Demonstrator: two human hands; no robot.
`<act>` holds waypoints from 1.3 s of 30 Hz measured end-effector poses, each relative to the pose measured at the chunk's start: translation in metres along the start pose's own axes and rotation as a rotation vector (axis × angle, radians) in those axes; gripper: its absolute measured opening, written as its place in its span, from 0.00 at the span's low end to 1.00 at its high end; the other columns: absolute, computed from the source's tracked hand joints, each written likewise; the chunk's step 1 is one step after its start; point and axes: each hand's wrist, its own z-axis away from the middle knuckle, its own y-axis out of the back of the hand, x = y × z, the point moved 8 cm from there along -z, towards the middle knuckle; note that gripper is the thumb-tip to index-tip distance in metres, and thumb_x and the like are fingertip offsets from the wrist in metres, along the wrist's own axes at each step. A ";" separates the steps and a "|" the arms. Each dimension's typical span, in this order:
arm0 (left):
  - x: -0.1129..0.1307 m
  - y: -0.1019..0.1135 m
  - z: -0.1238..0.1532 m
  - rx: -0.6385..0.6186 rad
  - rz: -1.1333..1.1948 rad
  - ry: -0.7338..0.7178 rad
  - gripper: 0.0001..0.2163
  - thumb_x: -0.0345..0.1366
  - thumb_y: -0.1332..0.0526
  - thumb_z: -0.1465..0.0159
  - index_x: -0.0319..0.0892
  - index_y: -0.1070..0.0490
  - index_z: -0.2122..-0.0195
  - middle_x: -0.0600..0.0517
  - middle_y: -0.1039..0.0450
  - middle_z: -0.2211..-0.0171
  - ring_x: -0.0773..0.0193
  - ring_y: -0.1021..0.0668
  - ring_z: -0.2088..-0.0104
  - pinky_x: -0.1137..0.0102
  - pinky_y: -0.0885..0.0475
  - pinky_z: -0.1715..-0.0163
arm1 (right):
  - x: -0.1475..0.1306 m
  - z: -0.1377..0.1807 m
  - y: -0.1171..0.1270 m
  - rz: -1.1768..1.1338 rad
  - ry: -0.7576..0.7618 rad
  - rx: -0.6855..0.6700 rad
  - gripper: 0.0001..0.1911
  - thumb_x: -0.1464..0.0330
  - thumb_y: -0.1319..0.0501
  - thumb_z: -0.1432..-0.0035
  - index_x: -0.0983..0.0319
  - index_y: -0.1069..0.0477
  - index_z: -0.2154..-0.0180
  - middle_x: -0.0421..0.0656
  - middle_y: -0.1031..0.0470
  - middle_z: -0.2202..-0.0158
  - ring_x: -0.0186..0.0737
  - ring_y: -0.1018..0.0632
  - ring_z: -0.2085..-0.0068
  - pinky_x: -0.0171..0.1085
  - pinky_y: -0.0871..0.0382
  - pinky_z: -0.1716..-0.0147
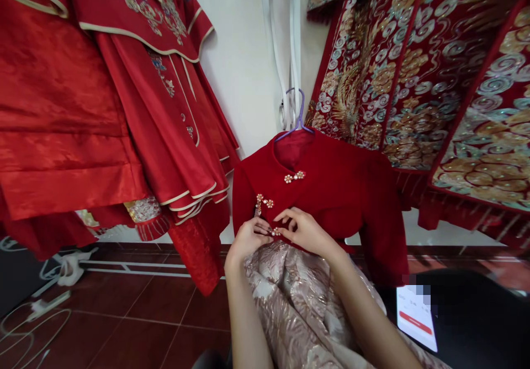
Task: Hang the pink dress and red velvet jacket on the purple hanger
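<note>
A dark red long-sleeved jacket [331, 192] hangs on a purple hanger [301, 116] in front of me. Its lower front edge carries a small pearl-and-gold flower fastener [276, 231]. My left hand [248, 239] pinches the fastener's left side, fingers closed at the cloth edge. From the right, thumb and index finger of my right hand [305, 232] close on the fastener's other end, the other fingers bent above. Higher up, one flower fastener [295, 177] sits at the neckline and another [264, 200] on the chest. Shiny pinkish-silver fabric [298, 302] lies below my hands.
Red garments [153, 82] hang at left, and heavily embroidered ones [409, 76] at right. A white rack post [285, 37] stands behind the hanger. A phone [416, 318] lies on a black surface at lower right. Cables and a power strip [49, 305] lie on the tiled floor.
</note>
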 end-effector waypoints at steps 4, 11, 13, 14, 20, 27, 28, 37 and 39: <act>0.014 0.016 0.009 0.072 -0.031 -0.047 0.15 0.31 0.30 0.55 0.38 0.31 0.67 0.51 0.28 0.68 0.67 0.25 0.67 0.70 0.28 0.63 | -0.019 0.013 0.047 -0.134 -0.036 0.126 0.11 0.64 0.42 0.43 0.59 0.27 0.58 0.43 0.29 0.64 0.33 0.27 0.69 0.31 0.29 0.75; 0.019 0.010 0.016 -0.002 -0.167 0.008 0.11 0.32 0.32 0.52 0.38 0.26 0.67 0.49 0.24 0.68 0.65 0.24 0.68 0.70 0.29 0.63 | -0.013 0.021 0.083 -0.198 -0.102 0.322 0.14 0.59 0.42 0.43 0.61 0.28 0.60 0.42 0.28 0.68 0.33 0.29 0.73 0.30 0.31 0.80; 0.015 0.004 0.013 -0.030 -0.184 0.023 0.10 0.33 0.33 0.51 0.38 0.26 0.66 0.48 0.23 0.68 0.64 0.23 0.68 0.69 0.29 0.64 | -0.010 0.017 0.070 -0.156 -0.111 0.235 0.13 0.61 0.42 0.43 0.61 0.28 0.60 0.43 0.27 0.68 0.34 0.27 0.71 0.31 0.30 0.78; 0.013 0.002 0.012 -0.038 -0.187 0.027 0.11 0.33 0.33 0.51 0.37 0.26 0.66 0.47 0.23 0.67 0.63 0.23 0.68 0.69 0.29 0.64 | -0.009 0.015 0.060 -0.129 -0.115 0.164 0.12 0.61 0.42 0.43 0.61 0.27 0.60 0.43 0.26 0.68 0.34 0.26 0.70 0.31 0.30 0.76; 0.011 -0.004 0.007 -0.076 -0.159 -0.005 0.13 0.40 0.31 0.51 0.38 0.24 0.68 0.47 0.22 0.68 0.62 0.22 0.68 0.69 0.29 0.63 | -0.004 0.011 0.012 -0.051 -0.104 -0.128 0.09 0.66 0.40 0.44 0.62 0.25 0.62 0.43 0.22 0.67 0.35 0.23 0.68 0.35 0.29 0.67; 0.011 -0.006 0.003 -0.076 -0.162 -0.049 0.11 0.40 0.31 0.50 0.38 0.23 0.69 0.49 0.22 0.70 0.63 0.23 0.69 0.71 0.30 0.66 | 0.007 0.011 0.003 -0.021 -0.136 -0.164 0.11 0.65 0.40 0.45 0.61 0.25 0.61 0.43 0.21 0.66 0.36 0.22 0.68 0.35 0.29 0.67; 0.010 -0.007 0.003 -0.076 -0.162 -0.050 0.11 0.40 0.31 0.50 0.38 0.23 0.69 0.49 0.22 0.70 0.63 0.23 0.69 0.71 0.30 0.66 | 0.008 0.011 0.003 -0.018 -0.139 -0.161 0.11 0.65 0.40 0.45 0.61 0.25 0.61 0.44 0.21 0.66 0.36 0.22 0.67 0.35 0.29 0.66; 0.006 -0.009 -0.002 -0.060 -0.160 -0.110 0.10 0.39 0.32 0.50 0.37 0.25 0.71 0.47 0.22 0.71 0.62 0.22 0.70 0.70 0.29 0.67 | 0.011 0.009 -0.001 -0.027 -0.139 -0.173 0.11 0.65 0.40 0.44 0.61 0.24 0.61 0.45 0.21 0.64 0.38 0.21 0.65 0.36 0.28 0.64; 0.006 -0.010 -0.003 -0.057 -0.175 -0.115 0.09 0.38 0.32 0.49 0.37 0.24 0.72 0.47 0.22 0.71 0.62 0.22 0.70 0.71 0.29 0.67 | 0.011 0.009 -0.001 -0.019 -0.134 -0.174 0.12 0.65 0.41 0.44 0.61 0.24 0.61 0.45 0.21 0.64 0.38 0.21 0.65 0.36 0.28 0.64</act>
